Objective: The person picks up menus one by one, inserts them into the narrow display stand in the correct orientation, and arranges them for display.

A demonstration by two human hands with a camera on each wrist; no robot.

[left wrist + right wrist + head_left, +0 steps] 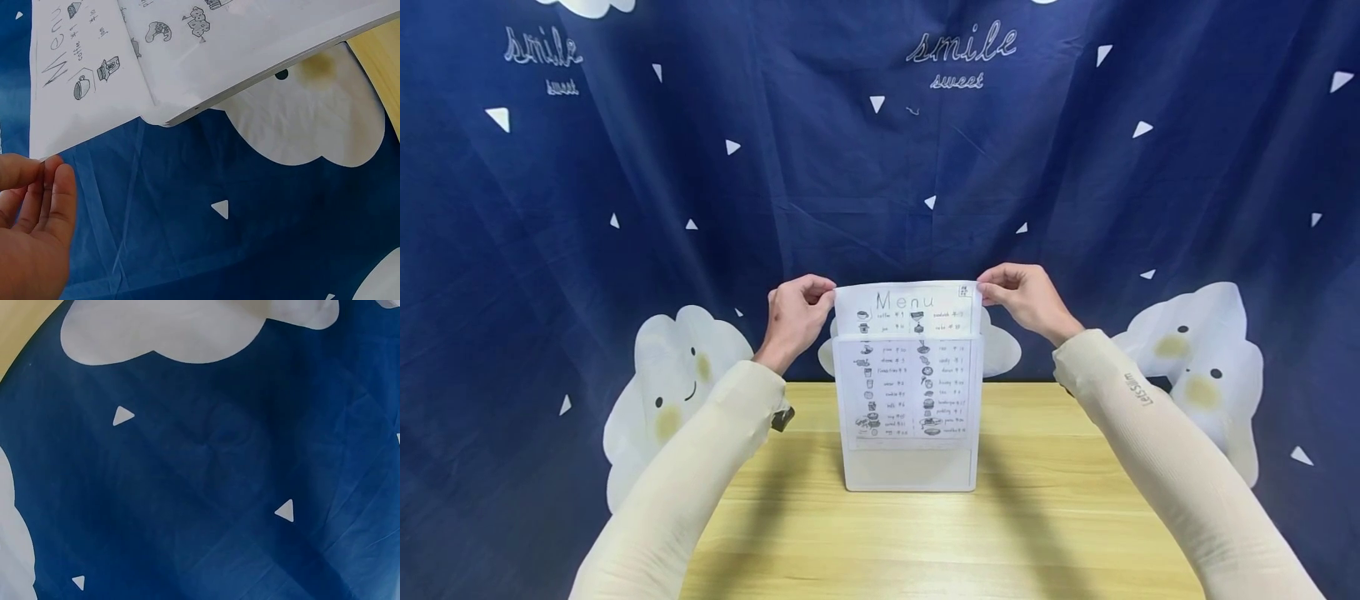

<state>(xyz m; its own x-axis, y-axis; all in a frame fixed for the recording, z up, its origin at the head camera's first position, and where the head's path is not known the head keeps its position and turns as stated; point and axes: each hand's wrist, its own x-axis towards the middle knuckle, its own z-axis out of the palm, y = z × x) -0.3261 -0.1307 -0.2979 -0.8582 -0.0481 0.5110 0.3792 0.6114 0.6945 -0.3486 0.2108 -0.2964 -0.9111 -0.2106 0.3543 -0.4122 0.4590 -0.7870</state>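
Observation:
A white paper menu [917, 312] with handwritten items and small drawings stands partly inside a clear-fronted white display stand [910, 471]. Its top strip, with the word Menu, sticks out above the stand's upper edge. My left hand [797, 315] pinches the paper's upper left corner between thumb and fingers. At the upper right corner, my right hand [1026, 298] pinches the sheet the same way. In the left wrist view the left hand [37, 219] grips the paper [69, 119] at its very corner. The right wrist view shows neither the right hand nor the menu.
The stand is upright on a light wooden table [1037, 517]. Behind it hangs a dark blue cloth [850, 167] printed with white triangles and smiling clouds. Both forearms wear pale sleeves [1165, 442], and a small black object [782, 418] shows at the left wrist.

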